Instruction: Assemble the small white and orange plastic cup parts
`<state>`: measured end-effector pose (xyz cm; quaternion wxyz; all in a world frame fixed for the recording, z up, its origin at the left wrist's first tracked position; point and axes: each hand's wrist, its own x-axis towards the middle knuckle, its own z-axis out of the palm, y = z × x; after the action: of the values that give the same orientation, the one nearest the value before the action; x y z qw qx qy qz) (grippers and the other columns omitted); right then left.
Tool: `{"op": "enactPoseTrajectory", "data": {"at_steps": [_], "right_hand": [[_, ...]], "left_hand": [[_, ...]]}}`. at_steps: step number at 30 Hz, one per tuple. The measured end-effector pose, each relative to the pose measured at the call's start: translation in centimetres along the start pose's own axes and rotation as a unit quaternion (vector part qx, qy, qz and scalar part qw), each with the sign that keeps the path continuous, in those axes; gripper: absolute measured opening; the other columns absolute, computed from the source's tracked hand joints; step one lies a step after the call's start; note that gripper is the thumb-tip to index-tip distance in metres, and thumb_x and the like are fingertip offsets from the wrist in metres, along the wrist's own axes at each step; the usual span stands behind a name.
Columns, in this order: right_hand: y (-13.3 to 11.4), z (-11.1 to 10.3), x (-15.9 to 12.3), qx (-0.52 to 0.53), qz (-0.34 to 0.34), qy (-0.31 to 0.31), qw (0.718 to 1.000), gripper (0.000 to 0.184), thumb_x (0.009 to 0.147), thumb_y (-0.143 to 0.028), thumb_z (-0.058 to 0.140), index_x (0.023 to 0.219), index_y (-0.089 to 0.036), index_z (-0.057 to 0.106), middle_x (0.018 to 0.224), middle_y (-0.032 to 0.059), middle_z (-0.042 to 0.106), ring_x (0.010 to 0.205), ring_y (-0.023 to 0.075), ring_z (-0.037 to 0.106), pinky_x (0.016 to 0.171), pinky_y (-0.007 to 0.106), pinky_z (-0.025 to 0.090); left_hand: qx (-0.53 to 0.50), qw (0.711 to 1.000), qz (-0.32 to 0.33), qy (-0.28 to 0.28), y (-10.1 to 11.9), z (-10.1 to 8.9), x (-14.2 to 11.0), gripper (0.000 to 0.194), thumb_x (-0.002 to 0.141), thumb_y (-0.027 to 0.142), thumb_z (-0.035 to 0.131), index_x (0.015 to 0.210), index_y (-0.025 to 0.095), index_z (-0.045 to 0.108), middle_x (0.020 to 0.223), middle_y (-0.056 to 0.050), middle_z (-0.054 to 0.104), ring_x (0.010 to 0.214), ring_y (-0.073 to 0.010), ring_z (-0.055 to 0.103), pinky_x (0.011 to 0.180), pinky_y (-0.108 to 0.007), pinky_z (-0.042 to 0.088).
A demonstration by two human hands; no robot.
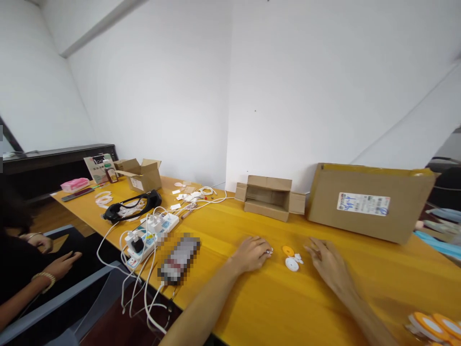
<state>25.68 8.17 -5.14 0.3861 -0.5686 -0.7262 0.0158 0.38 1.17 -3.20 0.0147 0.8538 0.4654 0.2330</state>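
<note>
My left hand (252, 253) rests on the yellow table (288, 298) with its fingers curled, pinching a small white piece (269, 251) at the fingertips. Just right of it lie a small orange disc (288, 250) and a white round part (292, 264) with smaller white bits. My right hand (329, 264) lies on the table to the right of these parts, fingers stretched out and slightly blurred, holding nothing.
A small open cardboard box (268, 197) and a large labelled box (367, 202) stand by the wall. A power strip (151, 235) with chargers and cables, a pixelated phone (179, 258), and black goggles (131, 205) lie at left. Another person's hands (54, 262) are at far left. Orange-white discs (435, 327) sit at the bottom right.
</note>
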Motion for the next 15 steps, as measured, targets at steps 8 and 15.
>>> {"op": "enactPoseTrajectory", "data": {"at_steps": [8,15], "right_hand": [[-0.5,0.5,0.6,-0.015,-0.029,-0.048,0.998,0.035,0.085,-0.029,0.042,0.110,-0.018,0.063,0.098,0.0125,0.067,0.095,0.0283,0.064,0.085,0.042,0.052],[-1.6,-0.2,-1.0,-0.069,-0.021,0.011,0.997,0.039,0.089,-0.033,0.041,0.121,-0.015,0.056,0.113,0.0163,0.065,0.107,0.0309,0.059,0.093,0.045,0.047]], "left_hand": [[-0.013,1.000,-0.003,0.003,-0.2,-0.1,0.1,0.016,0.097,0.022,0.048,0.101,0.020,0.064,0.105,-0.007,0.070,0.102,-0.0196,0.062,0.092,-0.031,0.046],[-0.107,0.993,-0.021,0.039,-0.4,-0.6,-0.1,0.017,0.097,0.021,0.046,0.100,0.020,0.063,0.103,-0.007,0.069,0.098,-0.0191,0.062,0.090,-0.031,0.047]]}}
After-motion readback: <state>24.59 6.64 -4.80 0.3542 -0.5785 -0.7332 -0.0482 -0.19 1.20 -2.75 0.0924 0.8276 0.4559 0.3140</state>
